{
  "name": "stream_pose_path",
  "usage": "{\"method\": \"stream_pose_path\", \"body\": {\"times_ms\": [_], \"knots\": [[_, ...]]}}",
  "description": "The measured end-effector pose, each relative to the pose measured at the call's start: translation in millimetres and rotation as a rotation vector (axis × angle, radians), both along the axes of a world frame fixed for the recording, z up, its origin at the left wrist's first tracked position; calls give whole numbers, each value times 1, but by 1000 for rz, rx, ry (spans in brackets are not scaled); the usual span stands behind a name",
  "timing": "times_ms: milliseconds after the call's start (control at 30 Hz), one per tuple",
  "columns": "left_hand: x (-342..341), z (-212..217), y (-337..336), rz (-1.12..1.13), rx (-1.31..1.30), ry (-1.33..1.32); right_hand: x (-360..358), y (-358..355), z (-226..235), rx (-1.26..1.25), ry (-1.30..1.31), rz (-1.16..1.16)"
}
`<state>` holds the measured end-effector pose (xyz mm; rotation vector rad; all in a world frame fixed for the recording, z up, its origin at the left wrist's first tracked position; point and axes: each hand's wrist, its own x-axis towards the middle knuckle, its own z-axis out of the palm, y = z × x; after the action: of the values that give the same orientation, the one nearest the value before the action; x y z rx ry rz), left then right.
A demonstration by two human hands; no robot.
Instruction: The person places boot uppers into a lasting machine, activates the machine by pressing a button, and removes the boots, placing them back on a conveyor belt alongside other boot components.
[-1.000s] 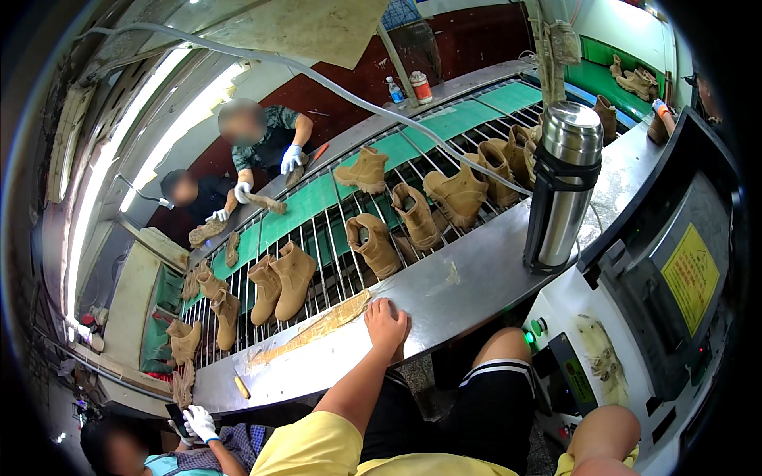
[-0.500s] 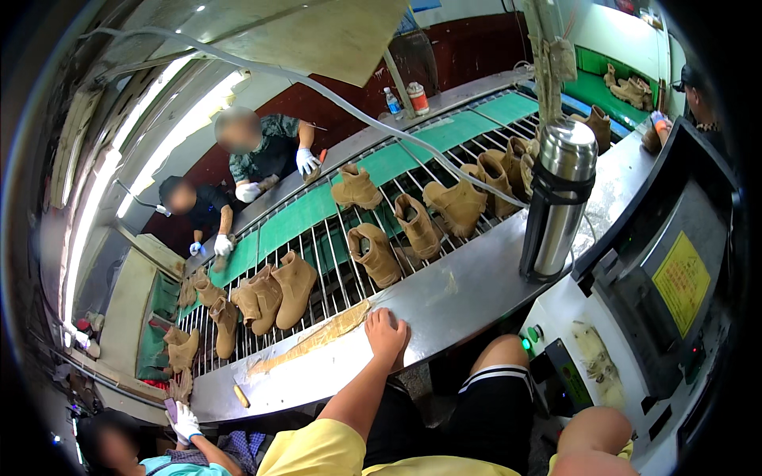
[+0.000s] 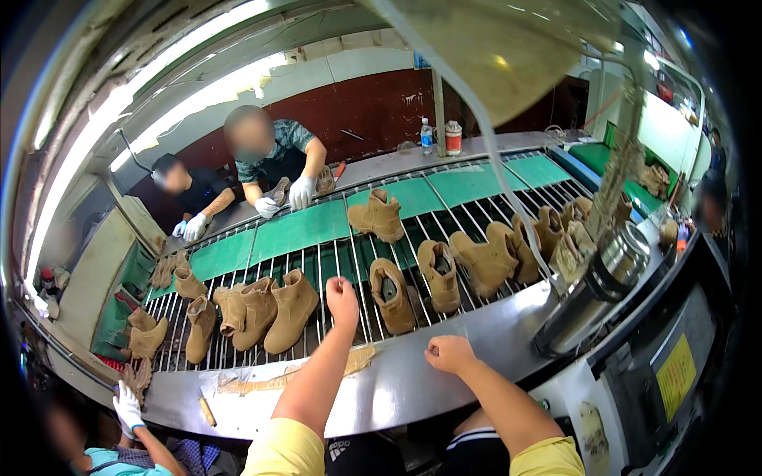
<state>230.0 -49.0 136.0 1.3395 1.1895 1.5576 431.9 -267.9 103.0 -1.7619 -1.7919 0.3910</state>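
My left hand is raised over the metal bars of the conveyor rack, its fingers curled into a fist with nothing showing in it. It is between a tan ankle boot and another tan boot, apart from both. My right hand, also a fist with nothing seen in it, is over the steel ledge. The tan boot beyond it stands with its opening toward me. Several more tan boots line the rack, some upright and some tilted.
A steel thermos stands at the ledge's right, beside a dark machine with a yellow label. A pale hose hangs across the rack. Gloved co-workers work across the rack and at lower left. A small yellowish stick lies on the ledge.
My left hand has lifted off the ledge and moved forward over the bars, closing into a fist. My right hand has come forward over the ledge. The view has turned.
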Motion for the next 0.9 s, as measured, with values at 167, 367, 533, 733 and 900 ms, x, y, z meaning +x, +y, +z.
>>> {"method": "stream_pose_path", "body": {"times_ms": [167,367,533,733,900], "knots": [[52,34,137,-121,-197,371,7,41,-52,116,-166,-128],[131,25,230,-140,-304,553,3,43,-46,220,-185,-160],[176,5,291,-203,-559,569,7,43,-43,123,-152,-138],[158,-30,295,-64,-541,407,3,51,-38,112,-118,-100],[138,-40,280,-128,-624,-237,3,47,-37,75,-135,-152]]}}
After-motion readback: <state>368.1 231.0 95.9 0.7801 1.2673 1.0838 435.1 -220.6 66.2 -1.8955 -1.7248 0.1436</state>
